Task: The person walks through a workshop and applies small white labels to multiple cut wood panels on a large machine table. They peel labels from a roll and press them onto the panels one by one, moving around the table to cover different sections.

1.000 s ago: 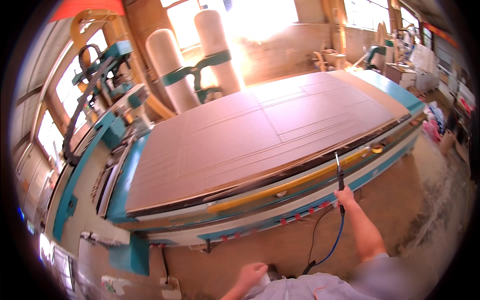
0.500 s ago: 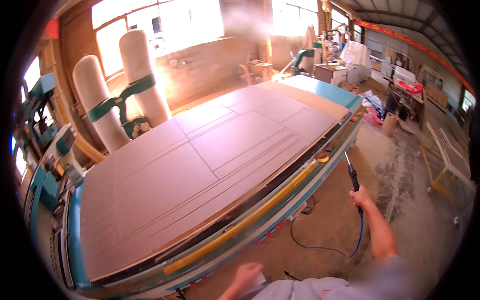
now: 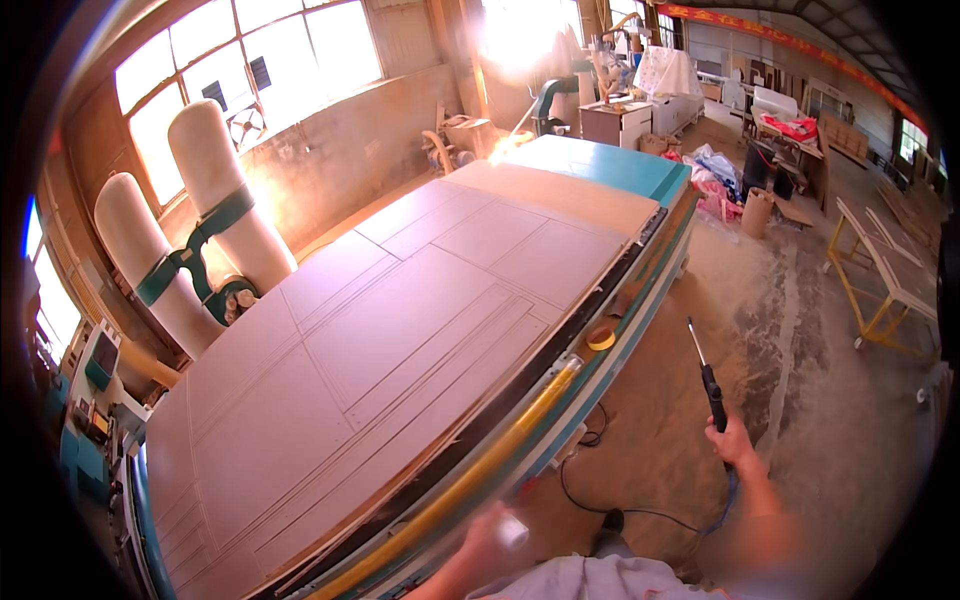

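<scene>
1. Right hand (image 3: pixel 733 441): fingers wrapped around the black-handled nozzle tool (image 3: pixel 712 388).
2. Left hand (image 3: pixel 482 540): blurred; cannot tell whether its fingers clamp the white object (image 3: pixel 513 531).
3. Tool: earlier across the machine's (image 3: pixel 600 165) edge, now over floor (image 3: pixel 650 440).

Wand (image 3: pixel 708 376): gleaming silver up front, going black at the grip (image 3: pixel 716 400)
Hose (image 3: pixel 640 511): running dark blue
Panel (image 3: pixel 395 325): and it's glowing pinkish mauve, thin grooves drawing rectangles and parallel stripes across it!
Machine bed (image 3: pixel 590 163): shining teal at the far end
Tube (image 3: pixel 480 458): blazing yellow
Tape roll (image 3: pixel 601 339): showing yellow as well
Dust bags (image 3: pixel 208 150): looking creamy white, wearing dark green bands (image 3: pixel 226 211)
Banner (image 3: pixel 775 39): flaring red, carrying yellow lettering
</scene>
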Demonstrator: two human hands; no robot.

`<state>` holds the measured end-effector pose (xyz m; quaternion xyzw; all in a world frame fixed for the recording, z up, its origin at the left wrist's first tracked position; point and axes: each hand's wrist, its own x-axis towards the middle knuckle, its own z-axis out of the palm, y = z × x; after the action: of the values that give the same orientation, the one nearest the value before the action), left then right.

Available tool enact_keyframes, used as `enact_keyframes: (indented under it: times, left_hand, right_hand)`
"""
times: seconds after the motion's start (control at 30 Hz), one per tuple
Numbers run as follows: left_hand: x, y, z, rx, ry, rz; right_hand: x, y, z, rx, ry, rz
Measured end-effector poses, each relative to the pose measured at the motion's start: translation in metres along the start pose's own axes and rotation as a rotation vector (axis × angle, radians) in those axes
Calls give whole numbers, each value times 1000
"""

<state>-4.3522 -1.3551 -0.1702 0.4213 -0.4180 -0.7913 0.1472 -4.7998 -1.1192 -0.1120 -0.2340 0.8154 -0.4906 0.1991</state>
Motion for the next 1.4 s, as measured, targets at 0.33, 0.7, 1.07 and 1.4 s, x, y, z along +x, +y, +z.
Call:
enact_keyframes:
  times: [0.33,0.7,1.07,1.4]
  left_hand:
    - [132,90,157,-83,-118,88]
    - [300,185,271,-349,-231,-38]
    - [441,299,295,-430,2,454]
    - [478,363,382,-238,476,795]
  right_hand:
    - [145,-19,-9,162,-277,128]
    - [322,-8,-3,-152,-247,56]
    - [614,-60,27,-358,-194,-265]
    - [897,-145,155,-307,-233,-744]
